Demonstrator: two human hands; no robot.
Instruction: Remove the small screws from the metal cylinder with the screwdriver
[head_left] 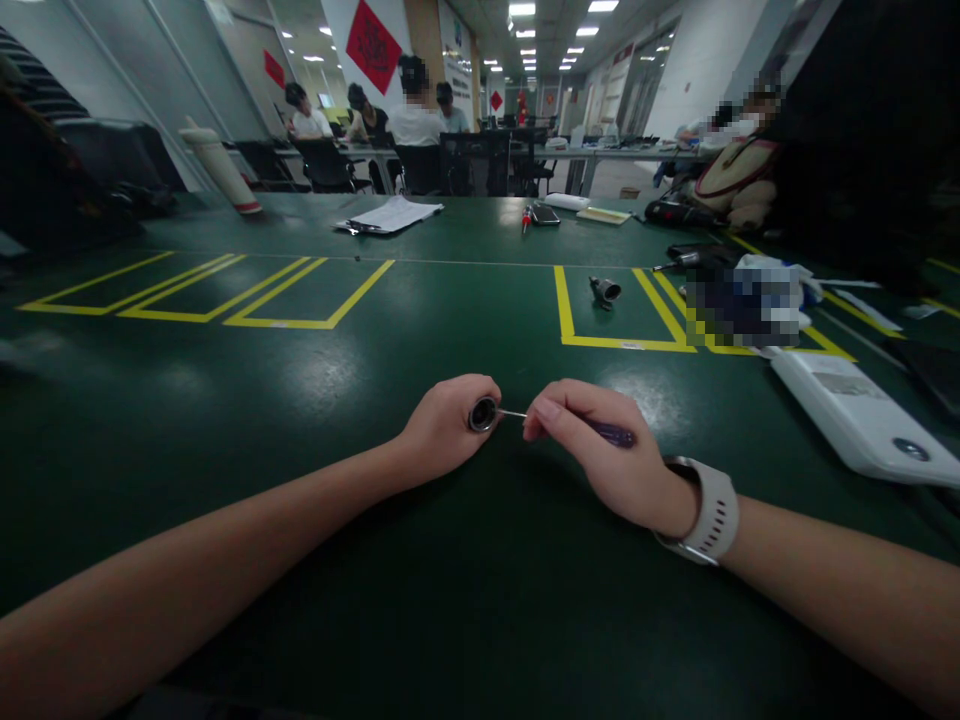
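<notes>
My left hand [448,425] is closed around a small round metal part [482,413], its hollow dark end turned toward me. In my right hand [600,440] is a screwdriver [616,434] with a dark purple handle. Its thin shaft points left and meets the side of the metal part; whether the tip sits in a screw is hidden. Both hands are just above the green table [360,590]. Farther off, a similar dark metal fitting [604,291] lies inside a yellow taped box.
Yellow tape outlines [281,322] mark the table at left and right. A white power bank-like device [862,410] lies at right. Behind are a clipboard with papers [391,214], a red-tipped tool [526,219], a phone [545,214] and a white tumbler [221,165]. People sit beyond.
</notes>
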